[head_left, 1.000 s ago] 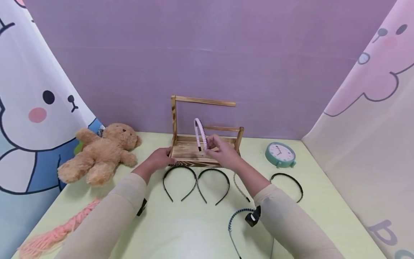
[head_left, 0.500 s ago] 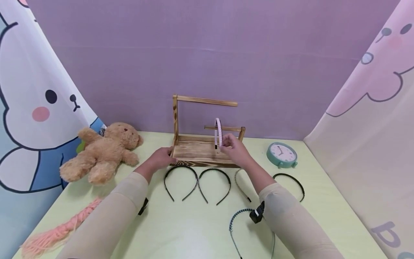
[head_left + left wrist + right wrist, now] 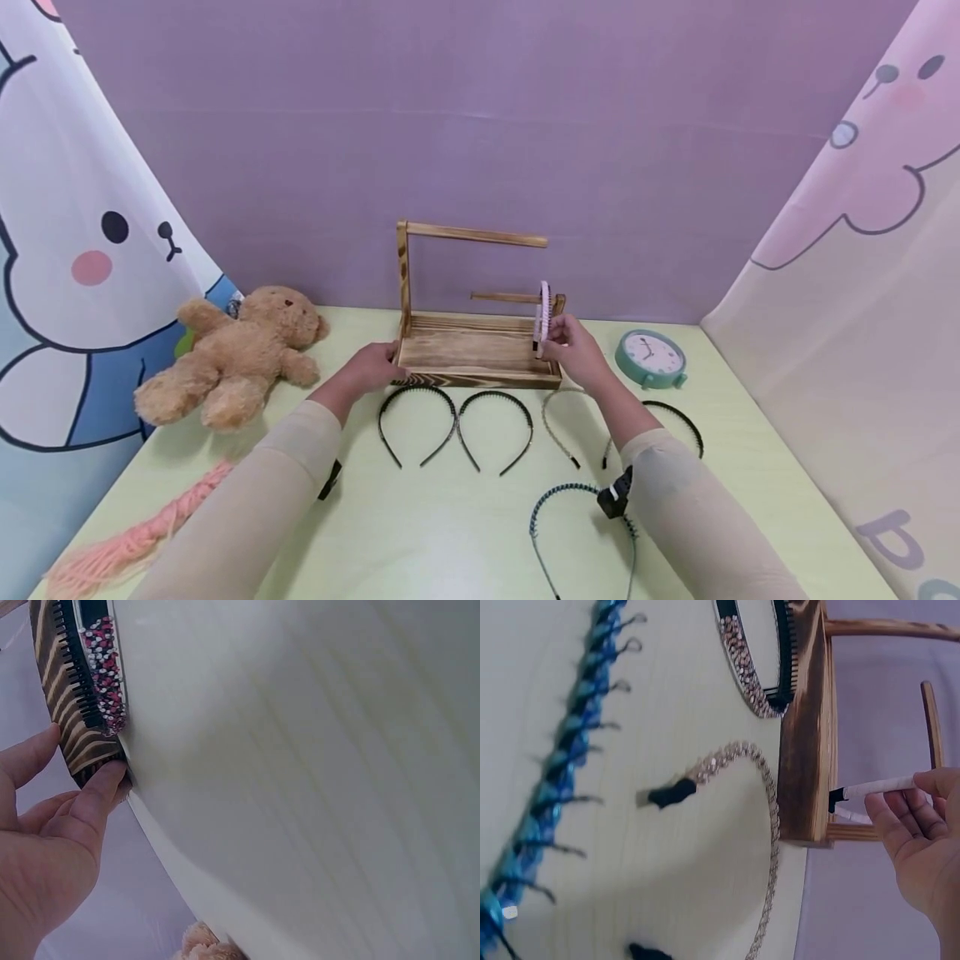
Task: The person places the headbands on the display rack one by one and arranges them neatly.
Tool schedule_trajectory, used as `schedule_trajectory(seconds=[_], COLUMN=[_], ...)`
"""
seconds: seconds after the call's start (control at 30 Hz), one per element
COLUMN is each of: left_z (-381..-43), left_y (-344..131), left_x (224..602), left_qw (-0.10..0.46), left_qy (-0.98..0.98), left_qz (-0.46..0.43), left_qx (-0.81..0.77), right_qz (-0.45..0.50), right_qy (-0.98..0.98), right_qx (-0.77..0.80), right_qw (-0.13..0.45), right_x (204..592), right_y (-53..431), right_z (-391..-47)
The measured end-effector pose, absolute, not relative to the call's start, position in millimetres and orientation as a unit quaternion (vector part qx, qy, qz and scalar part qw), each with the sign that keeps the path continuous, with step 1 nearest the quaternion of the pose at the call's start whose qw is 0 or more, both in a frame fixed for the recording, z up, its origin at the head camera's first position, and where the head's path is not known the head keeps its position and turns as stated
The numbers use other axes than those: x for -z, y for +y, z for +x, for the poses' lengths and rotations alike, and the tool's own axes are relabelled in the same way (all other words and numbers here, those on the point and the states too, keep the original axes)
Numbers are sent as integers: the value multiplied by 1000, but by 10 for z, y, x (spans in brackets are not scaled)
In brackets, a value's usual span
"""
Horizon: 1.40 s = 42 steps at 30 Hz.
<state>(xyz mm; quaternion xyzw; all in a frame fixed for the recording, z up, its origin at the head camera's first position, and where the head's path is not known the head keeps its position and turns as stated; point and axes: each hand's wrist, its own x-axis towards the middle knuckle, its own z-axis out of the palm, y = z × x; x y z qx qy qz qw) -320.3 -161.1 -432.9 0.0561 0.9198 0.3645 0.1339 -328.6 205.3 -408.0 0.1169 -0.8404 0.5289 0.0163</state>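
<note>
With thumb and fingers my right hand (image 3: 581,354) pinches a pale pink headband (image 3: 545,312) near its end, upright. The band stands at the right end of a wooden rack (image 3: 472,379), around its lower bar (image 3: 506,297). In the right wrist view the headband (image 3: 877,786) shows a black tip. At the rack's front left corner, my left hand (image 3: 369,367) grips the tray edge between thumb and fingers, also seen in the left wrist view, where the striped wood (image 3: 84,746) lies between them. The upper bar (image 3: 476,234) of the rack carries nothing.
Two black headbands (image 3: 417,388) (image 3: 495,393) lie before the rack. A beaded one (image 3: 551,425), a black one (image 3: 678,410) and a blue one (image 3: 536,512) lie to the right. A clock (image 3: 651,358), a teddy bear (image 3: 243,358) and a pink braid (image 3: 142,533) flank them.
My right hand has carried the pink headband rightward along the rack's lower bar, from its middle to its right end. The left hand keeps its grip on the rack's corner.
</note>
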Motion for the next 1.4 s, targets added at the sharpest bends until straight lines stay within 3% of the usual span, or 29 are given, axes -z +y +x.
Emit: schedule_trajectory(seconds=[0.4, 0.77, 1.1, 1.4], left_z=[-3197, -3182, -3165, -3152], left_y=[-1599, -1584, -1598, -1606], left_x=[4346, 4319, 4286, 4243], left_qw=[134, 140, 144, 154], left_qy=[918, 919, 922, 917], left_qz=[58, 56, 58, 52], left_qx=[-367, -364, -356, -365], right_qz=[85, 84, 99, 135], right_qy=[-835, -885, -906, -914], right_qx=[-544, -458, -410, -363], right_qw=[-5, -7, -24, -119], right_x=[4140, 4042, 3854, 3897], right_y=[2158, 2334, 2403, 2240], right_z=[-3291, -3140, -2655, -2089])
